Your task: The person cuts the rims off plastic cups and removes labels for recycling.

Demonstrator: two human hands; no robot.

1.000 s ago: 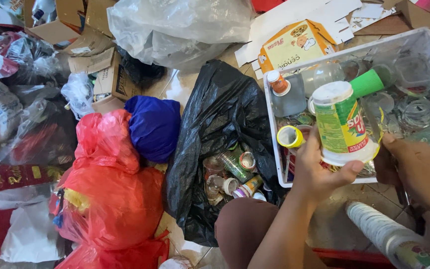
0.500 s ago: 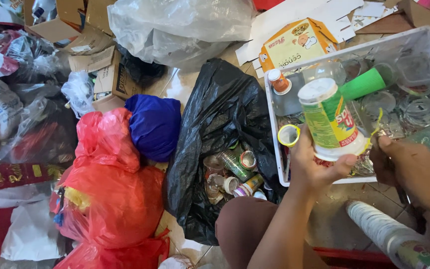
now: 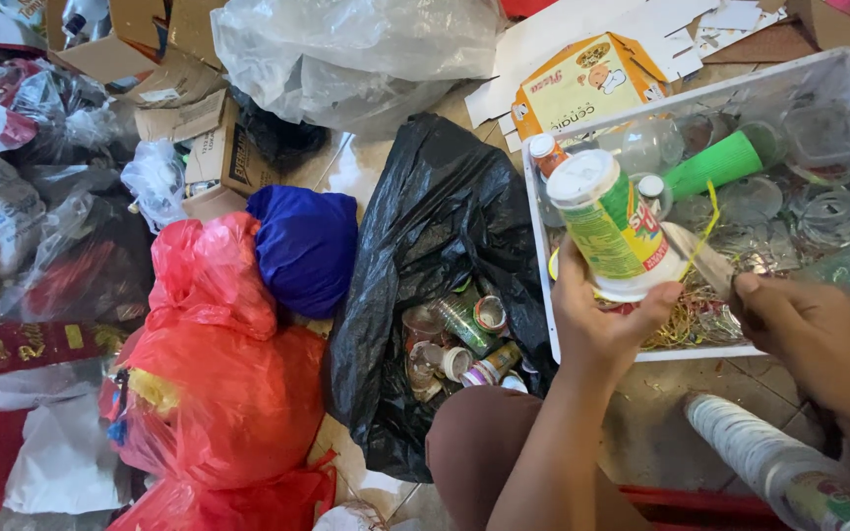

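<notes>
My left hand (image 3: 600, 324) grips a green and yellow paper cup (image 3: 610, 221) with a white base, tilted over the front edge of a clear plastic bin (image 3: 543, 285). My right hand (image 3: 807, 329) holds a knife (image 3: 698, 258) whose blade lies against the cup's lower side. A thin yellow strip (image 3: 705, 231) curls up beside the blade. Inside the bin lie a green cup (image 3: 725, 162), clear plastic cups and lids, and a small bottle with an orange cap (image 3: 546, 154).
An open black bag (image 3: 435, 256) holding several used cups sits left of the bin. Red bags (image 3: 213, 393), a blue bag (image 3: 305, 246), a clear bag (image 3: 356, 54), cardboard boxes and an orange carton (image 3: 582, 84) surround it. A stack of cups (image 3: 784, 472) lies by my right arm.
The cup has moved left and tipped further over. My right hand has come up from the bin's edge, and the knife now shows against the cup.
</notes>
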